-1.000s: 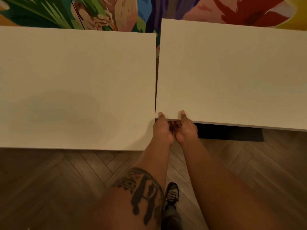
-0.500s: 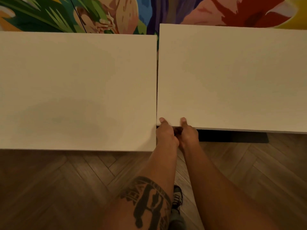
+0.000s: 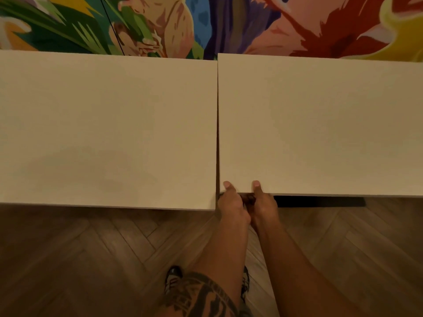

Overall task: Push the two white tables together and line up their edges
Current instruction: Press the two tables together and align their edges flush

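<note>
Two white tables stand side by side against a painted wall. The left table [image 3: 107, 131] fills the left half of the view. The right table [image 3: 320, 124] sits almost against it, with only a thin dark slit between their inner edges. Its near edge lies slightly farther from me than the left table's, and its far edge is also a little farther back. My left hand [image 3: 231, 207] grips the right table's near left corner, thumb on top. Beside it, my right hand [image 3: 263, 204] holds the same near edge, thumb on top and fingers hidden underneath.
A colourful floral mural [image 3: 206, 24] covers the wall right behind both tables. Dark herringbone wood floor [image 3: 91, 259] spreads in front of them. A black table base [image 3: 320, 202] shows under the right table. My shoes [image 3: 174, 280] stand below my arms.
The right table has slid toward me and to the left. The gap between the tables has narrowed to a slit, and the offset of the near edges has shrunk. Both hands kept their grip.
</note>
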A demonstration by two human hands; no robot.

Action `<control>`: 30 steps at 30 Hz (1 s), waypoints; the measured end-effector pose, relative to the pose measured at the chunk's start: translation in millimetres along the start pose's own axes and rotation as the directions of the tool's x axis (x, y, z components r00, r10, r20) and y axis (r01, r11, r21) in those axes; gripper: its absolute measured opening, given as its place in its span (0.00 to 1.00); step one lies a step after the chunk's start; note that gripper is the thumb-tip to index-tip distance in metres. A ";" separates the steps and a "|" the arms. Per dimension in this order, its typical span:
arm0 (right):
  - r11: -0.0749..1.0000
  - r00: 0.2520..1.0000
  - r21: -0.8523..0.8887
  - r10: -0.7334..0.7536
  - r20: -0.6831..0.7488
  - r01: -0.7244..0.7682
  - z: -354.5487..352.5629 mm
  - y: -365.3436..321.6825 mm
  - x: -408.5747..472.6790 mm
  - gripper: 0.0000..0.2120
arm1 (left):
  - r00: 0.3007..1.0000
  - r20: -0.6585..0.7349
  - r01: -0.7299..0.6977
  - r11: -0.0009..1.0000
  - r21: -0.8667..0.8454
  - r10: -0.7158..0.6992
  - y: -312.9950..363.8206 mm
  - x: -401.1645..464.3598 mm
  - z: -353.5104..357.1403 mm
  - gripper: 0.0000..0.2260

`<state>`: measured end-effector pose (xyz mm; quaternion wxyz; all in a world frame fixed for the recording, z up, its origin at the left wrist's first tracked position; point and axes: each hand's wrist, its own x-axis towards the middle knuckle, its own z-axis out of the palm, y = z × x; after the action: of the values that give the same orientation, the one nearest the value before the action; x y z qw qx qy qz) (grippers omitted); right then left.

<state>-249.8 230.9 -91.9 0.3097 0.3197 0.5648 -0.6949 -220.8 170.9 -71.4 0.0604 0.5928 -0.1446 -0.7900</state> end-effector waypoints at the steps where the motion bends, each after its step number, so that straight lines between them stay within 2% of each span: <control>1: 1.000 1.000 0.016 0.004 0.011 -0.005 -1.7 1.4 1.8 0.27 | 1.000 -0.001 -0.003 1.000 -0.005 0.003 -0.8 -0.9 -1.0 0.27; 4: 0.993 0.999 0.117 0.014 0.052 -0.020 -4.1 4.5 2.4 0.25 | 1.000 -0.010 -0.007 1.000 -0.017 0.007 -4.7 0.6 -5.3 0.26; 8: 0.990 0.999 0.137 -0.024 0.045 0.017 -3.6 7.7 3.1 0.21 | 0.999 0.022 -0.046 0.999 -0.029 0.047 -7.5 2.0 -10.1 0.22; 11: 0.978 0.996 0.206 -0.057 0.072 0.041 -4.3 13.6 1.6 0.13 | 0.991 0.132 -0.021 0.999 -0.040 0.026 -9.0 -4.1 -24.7 0.19; 12: 0.978 0.996 0.206 -0.041 0.079 0.024 -2.4 16.4 -0.7 0.12 | 0.984 0.175 -0.016 1.000 -0.020 0.020 -8.4 -4.8 -31.3 0.18; 13: 0.984 0.996 0.179 -0.010 0.088 -0.006 0.3 21.3 -3.9 0.16 | 0.976 0.216 -0.012 1.000 0.006 0.010 -8.0 -5.4 -40.5 0.17; 15: 0.995 0.991 0.080 0.056 0.121 -0.066 8.9 35.2 -13.0 0.26 | 0.962 0.273 0.014 0.999 0.051 -0.028 -3.5 -6.2 -61.1 0.25; 17: 0.993 0.974 0.023 0.108 0.199 -0.115 21.0 50.8 -25.6 0.27 | 0.957 0.286 0.038 0.999 0.032 -0.045 5.0 -2.5 -84.0 0.36; 19: 0.987 0.944 -0.006 0.153 0.291 -0.158 35.2 66.2 -37.3 0.24 | 0.972 0.227 -0.048 0.997 -0.052 0.059 23.6 1.4 -104.3 0.36; 22: 0.987 0.953 -0.044 0.161 0.257 -0.155 54.2 83.9 -40.6 0.19 | 0.970 0.041 -0.226 0.953 -0.203 0.239 68.3 11.3 -123.6 0.29; 24: 0.990 0.972 -0.031 0.141 0.186 -0.138 60.4 88.7 -39.7 0.16 | 0.972 -0.014 -0.231 0.943 -0.239 0.234 88.5 16.2 -126.3 0.27; 30: 0.994 0.986 0.034 0.101 0.129 -0.107 63.3 93.3 -32.9 0.24 | 0.981 -0.019 -0.188 0.941 -0.282 0.191 93.6 24.3 -122.1 0.26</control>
<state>-162.1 155.0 -110.6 0.3744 0.3099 0.5121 -0.7082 -118.5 56.3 -96.8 0.2195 0.5579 -0.0868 -0.7956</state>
